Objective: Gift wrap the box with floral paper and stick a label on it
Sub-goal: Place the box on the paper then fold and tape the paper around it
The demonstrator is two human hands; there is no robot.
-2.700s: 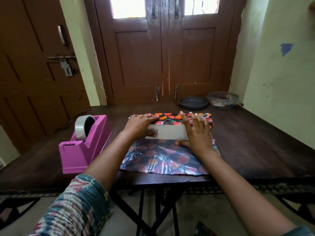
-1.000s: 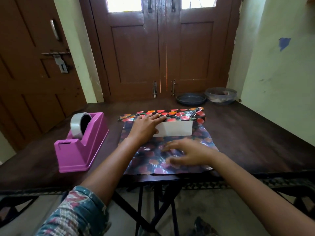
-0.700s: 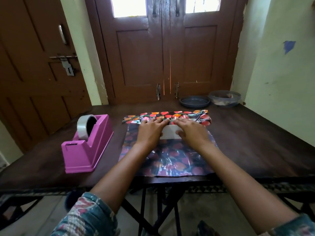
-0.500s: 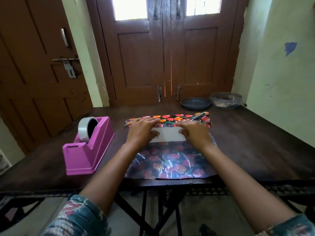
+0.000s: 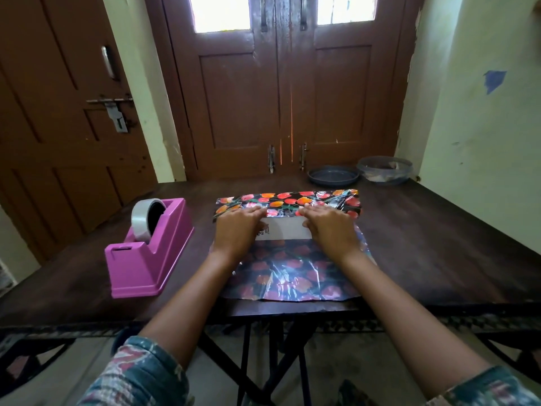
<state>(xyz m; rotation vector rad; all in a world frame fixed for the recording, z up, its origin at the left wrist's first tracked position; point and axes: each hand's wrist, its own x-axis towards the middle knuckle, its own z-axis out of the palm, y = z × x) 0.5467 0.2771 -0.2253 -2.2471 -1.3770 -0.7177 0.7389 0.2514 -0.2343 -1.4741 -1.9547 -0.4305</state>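
A flat white box (image 5: 285, 230) lies on a sheet of shiny dark floral paper (image 5: 292, 276) in the middle of the dark wooden table (image 5: 439, 244). The paper's far part is folded up over the box top, showing red and orange flowers. My left hand (image 5: 238, 230) lies flat on the box's left end, its straight fingers pressing the folded paper down. My right hand (image 5: 329, 228) presses the same fold on the right end, fingers pointing left. Only the box's near side shows between my hands.
A pink tape dispenser (image 5: 146, 256) with a roll of clear tape (image 5: 145, 219) stands to the left of the paper. A dark round dish (image 5: 333, 174) and a clear plastic bowl (image 5: 385, 169) sit at the table's far edge, before brown double doors.
My right hand came off the near paper and went back onto the box top. Both hands then slid apart along the fold toward the box's ends.
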